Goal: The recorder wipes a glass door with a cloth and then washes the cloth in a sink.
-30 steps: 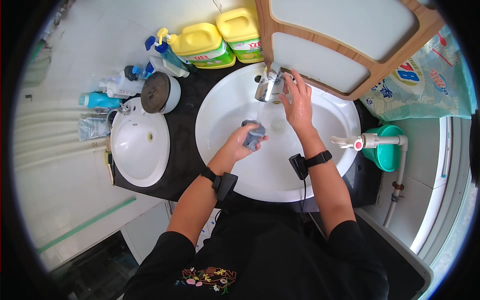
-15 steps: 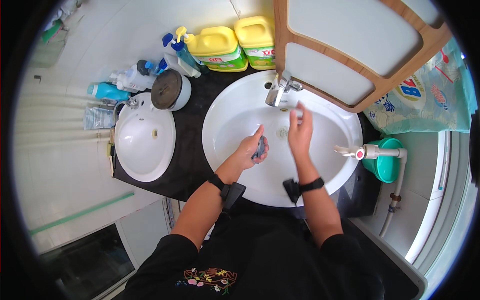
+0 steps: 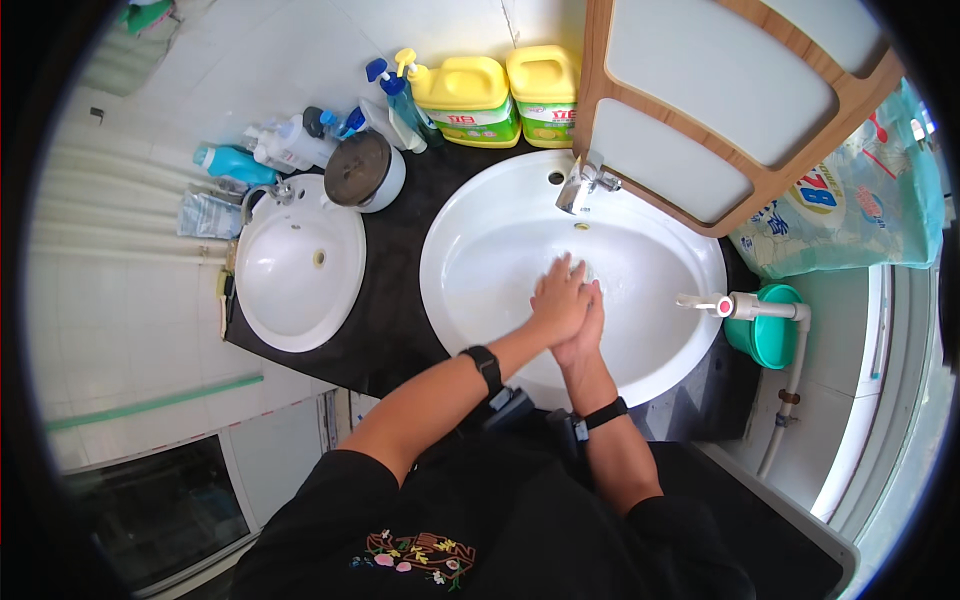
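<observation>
Both hands are together over the large white washbasin (image 3: 660,275). My left hand (image 3: 560,302) lies across my right hand (image 3: 590,335), palm down with its fingers stretched out. Underneath, my right hand is partly covered, and its fingers are mostly hidden. Whatever lies between the palms cannot be seen. Beyond the fingertips stands the chrome tap (image 3: 576,188), on the basin's far rim. Dark bands with small boxes are strapped round both wrists.
A smaller basin (image 3: 300,300) is on the left, with a lidded pot (image 3: 365,172) beside it. Yellow jugs (image 3: 462,95) line the wall. A wood-framed panel (image 3: 690,150) overhangs the far right rim. At right are a white valve (image 3: 715,304) and green bucket (image 3: 775,340).
My left hand, which held a small dark grey lump, has moved right onto my right hand. The lump is now out of sight. My right hand has lowered to meet it.
</observation>
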`<state>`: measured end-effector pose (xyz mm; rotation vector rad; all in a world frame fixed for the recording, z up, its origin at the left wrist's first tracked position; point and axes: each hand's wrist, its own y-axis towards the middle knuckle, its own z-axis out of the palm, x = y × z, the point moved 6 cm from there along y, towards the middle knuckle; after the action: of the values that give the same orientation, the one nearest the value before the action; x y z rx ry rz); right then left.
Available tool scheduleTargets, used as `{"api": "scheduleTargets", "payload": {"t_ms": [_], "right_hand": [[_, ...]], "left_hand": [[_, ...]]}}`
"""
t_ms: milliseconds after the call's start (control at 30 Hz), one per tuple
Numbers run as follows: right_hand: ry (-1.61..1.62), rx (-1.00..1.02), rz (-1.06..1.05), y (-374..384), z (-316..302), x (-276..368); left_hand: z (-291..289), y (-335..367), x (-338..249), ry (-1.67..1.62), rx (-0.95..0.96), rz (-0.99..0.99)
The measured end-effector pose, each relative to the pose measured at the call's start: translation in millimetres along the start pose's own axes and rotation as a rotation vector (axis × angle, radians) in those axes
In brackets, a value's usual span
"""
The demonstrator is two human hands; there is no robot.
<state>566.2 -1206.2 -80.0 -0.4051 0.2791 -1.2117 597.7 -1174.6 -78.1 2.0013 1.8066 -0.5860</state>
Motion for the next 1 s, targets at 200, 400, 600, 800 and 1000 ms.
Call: {"api": "scheduleTargets", "payload": {"t_ms": [200,400,600,800,1000], "right_hand": [[-0.094,-0.067,-0.264,20,-27,15],[0.048,-0.18,-0.202,3,13,4],[-0.457,-0.263,-0.397,-2,24,24],[-0.664,-0.171,-0.348,-16,52,57],[-0.931,-0.136,-0.379,-24,110,69]], "left_hand": [[-3,1,-18,-0.357,0.39,-0.058],[-20,7,-14,-0.476,0.393,-0.228],[-43,1,-19,-0.856,0.218,-0.382],[-63,-32,7,-0.642,0.184,-0.15],[-145,-79,99,-1.01,0.135,-0.421]]}}
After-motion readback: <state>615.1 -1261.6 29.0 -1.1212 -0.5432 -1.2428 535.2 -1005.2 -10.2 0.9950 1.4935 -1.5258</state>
